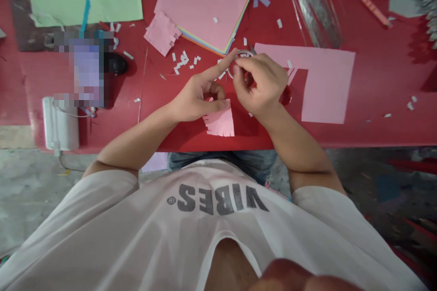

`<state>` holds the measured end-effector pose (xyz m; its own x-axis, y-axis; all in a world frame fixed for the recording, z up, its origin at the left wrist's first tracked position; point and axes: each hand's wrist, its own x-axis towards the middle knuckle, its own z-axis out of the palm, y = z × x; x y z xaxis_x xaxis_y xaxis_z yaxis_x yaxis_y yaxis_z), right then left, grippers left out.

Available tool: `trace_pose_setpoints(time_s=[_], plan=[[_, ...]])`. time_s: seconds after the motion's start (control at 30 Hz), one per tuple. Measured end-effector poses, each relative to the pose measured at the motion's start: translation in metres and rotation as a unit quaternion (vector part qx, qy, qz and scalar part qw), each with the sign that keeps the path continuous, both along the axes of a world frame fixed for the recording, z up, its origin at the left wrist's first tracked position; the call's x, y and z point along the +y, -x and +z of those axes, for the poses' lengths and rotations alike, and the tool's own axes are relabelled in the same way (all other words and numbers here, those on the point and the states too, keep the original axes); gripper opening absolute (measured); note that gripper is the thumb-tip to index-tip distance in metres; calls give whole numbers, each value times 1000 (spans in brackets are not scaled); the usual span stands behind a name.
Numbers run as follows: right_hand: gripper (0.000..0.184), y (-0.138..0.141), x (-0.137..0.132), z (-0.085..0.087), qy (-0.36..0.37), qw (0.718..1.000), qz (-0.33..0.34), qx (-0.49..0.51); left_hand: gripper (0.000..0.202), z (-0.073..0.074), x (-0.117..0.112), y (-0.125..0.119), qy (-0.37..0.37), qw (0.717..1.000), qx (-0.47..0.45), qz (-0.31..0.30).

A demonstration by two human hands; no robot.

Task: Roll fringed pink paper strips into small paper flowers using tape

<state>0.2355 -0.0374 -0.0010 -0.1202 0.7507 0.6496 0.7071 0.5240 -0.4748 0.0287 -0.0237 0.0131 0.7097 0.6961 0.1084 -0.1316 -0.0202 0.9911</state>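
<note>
As we sit at the red table [375, 100], both our hands meet at a little clear tape roll [243, 52].
Our right hand [261, 84] grips the roll in bent fingers, near a stack of coloured paper [208, 0]. Our left hand [198, 95] holds nothing: one finger points out and touches the roll's rim, the others curl in. Under that hand lies a small pink fringed paper [221, 123]. Our white shirt [136, 227] says "VIBES" in grey letters, seen upside down.

The tape roll [244, 52] looks glossy plastic, the pink paper [327, 91] matt.
</note>
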Motion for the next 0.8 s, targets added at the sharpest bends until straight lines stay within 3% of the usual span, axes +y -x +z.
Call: trace_pose_setpoints(time_s=[0.2,0.3,0.43,0.53,0.67,0.8], plan=[[40,0,-4,15,91,989,2,-118,80,0,-9,-3,-90,990,93,63],[40,1,-4,12,84,989,-2,-118,87,-2,-8,-5,-110,986,86,89],[38,2,-6,7,45,998,10,-29,106,-1,-1,-4,-65,991,24,118],[32,4,-9,12,32,998,9,55,112,2,5,0,0,996,-31,82],[29,9,-9,20,76,987,4,142,110,10,2,3,90,995,-45,3],[27,12,-9,22,77,977,24,196,107,10,-2,-1,118,991,-54,-19]])
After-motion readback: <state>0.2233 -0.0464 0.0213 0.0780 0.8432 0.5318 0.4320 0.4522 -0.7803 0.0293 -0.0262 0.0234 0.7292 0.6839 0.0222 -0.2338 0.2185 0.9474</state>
